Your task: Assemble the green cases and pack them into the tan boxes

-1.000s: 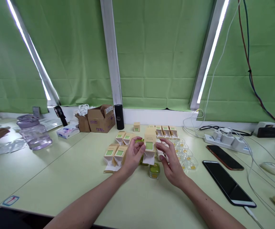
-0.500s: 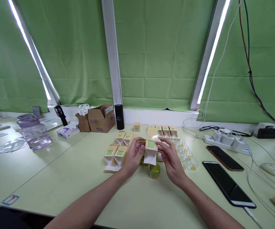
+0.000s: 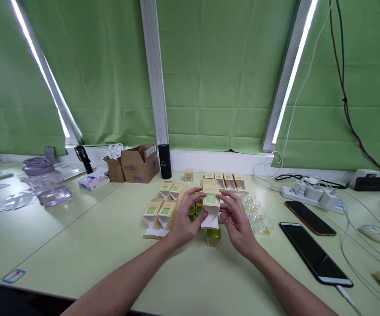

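Observation:
A small kraft cardboard box (image 3: 211,199) with a green label is held up between my two hands, its white-lined flaps hanging open toward me. My left hand (image 3: 185,219) grips its left side with fingertips and thumb. On the opposite side, my right hand (image 3: 238,219) pinches it. Just below the box stands a square glass jar (image 3: 213,237) with green contents or lid. More green jars (image 3: 194,210) show partly behind my left fingers. Several opened kraft boxes (image 3: 151,213) lie left of my left hand, and clear glass jars (image 3: 261,220) stand right of my right hand.
A row of kraft boxes (image 3: 229,181) is at the back, with a single closed box (image 3: 189,175) nearby. Two phones (image 3: 315,252) and a power strip (image 3: 308,196) with cables lie right. A cardboard carton (image 3: 140,166), black cylinder (image 3: 165,161) and purple bottle (image 3: 47,182) stand left.
The held box has tilted and moved slightly down and to the right. Both thumbs have shifted toward its lower flaps, and more of the green jars behind my left hand shows.

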Demonstrator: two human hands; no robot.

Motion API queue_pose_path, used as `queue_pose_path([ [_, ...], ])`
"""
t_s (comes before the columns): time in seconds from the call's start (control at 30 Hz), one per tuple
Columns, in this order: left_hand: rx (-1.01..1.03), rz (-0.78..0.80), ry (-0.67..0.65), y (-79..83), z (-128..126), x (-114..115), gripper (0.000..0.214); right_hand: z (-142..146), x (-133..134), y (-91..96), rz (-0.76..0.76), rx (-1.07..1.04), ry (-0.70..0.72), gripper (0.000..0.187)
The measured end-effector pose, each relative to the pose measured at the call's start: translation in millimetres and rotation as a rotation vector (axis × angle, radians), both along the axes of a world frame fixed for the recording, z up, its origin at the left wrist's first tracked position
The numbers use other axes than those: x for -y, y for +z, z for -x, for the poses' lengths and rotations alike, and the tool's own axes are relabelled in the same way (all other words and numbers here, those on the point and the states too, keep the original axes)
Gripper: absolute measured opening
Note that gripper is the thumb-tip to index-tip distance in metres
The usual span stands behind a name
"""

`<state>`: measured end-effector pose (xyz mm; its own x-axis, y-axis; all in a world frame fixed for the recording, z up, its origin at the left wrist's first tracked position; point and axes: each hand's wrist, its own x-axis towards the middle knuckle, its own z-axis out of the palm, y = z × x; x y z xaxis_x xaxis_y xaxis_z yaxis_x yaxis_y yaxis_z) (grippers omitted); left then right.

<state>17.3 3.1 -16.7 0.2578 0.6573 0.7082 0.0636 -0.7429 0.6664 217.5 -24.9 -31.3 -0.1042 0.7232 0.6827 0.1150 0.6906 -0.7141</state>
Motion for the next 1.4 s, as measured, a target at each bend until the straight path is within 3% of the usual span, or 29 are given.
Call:
queue_pose_path([
  [0.87, 0.064, 0.030, 0.080, 4.3, -7.1, 5.2, 0.028, 1.5, 4.2, 2.1, -0.018, 0.043, -0.059, 0.040],
  [1.07, -0.036, 0.023, -0.018, 5.4, 0.9, 7.7, 0.046, 0.3, -1.0, 0.4, -0.001, -0.016, -0.049, 0.039],
  [1.23, -0.164, 0.020, -0.125, 5.1, 5.6, 8.5, 0.079, -1.1, -3.9, 0.1, 0.016, -0.091, -0.059, 0.036],
  [1.4, -0.219, 0.042, -0.121, 2.7, 2.4, 9.5, 0.095, -0.4, -4.4, -0.3, 0.036, -0.122, -0.077, 0.034],
])
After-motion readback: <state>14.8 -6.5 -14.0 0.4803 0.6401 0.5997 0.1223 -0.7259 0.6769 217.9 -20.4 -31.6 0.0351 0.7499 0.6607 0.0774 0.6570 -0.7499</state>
